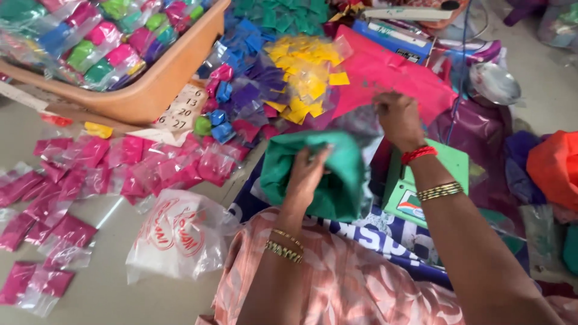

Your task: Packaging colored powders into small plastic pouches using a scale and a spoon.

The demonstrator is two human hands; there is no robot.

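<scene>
1. Currently, we observe our left hand [306, 174] pressed flat, fingers spread, into the mouth of a green bag [328, 174] that rests just above our lap. The hand lies against the bag's fabric; we cannot tell whether it grips anything inside.
2. Our right hand [398, 119] is raised beyond the green bag, fingers pinched on the edge of a clear plastic sheet or pouch [355, 123] that overlaps a large pink bag [391, 75]. What exactly the pinch holds is blurred.
3. A green box-shaped device [430, 180] sits under our right forearm, touching the green bag's right side.
4. To our left on the floor [108, 289], many small clear packets of magenta powder [78, 174] lie spread out, filled and apparently closed. We judge this portion of the packing as completed.
5. Near our left knee lies a white plastic bag with red print [180, 235], bulging and set apart from the magenta packets.
6. Ahead of us, loose heaps of small packets in yellow [304, 72], blue and purple [244, 66] are piled together, and a tan tray [150, 90] at upper left holds mixed-colour packets.
7. We judge the work as partly done: several colours are packeted already, while the green bag, with our hand in its mouth, seems not yet dealt with.
</scene>
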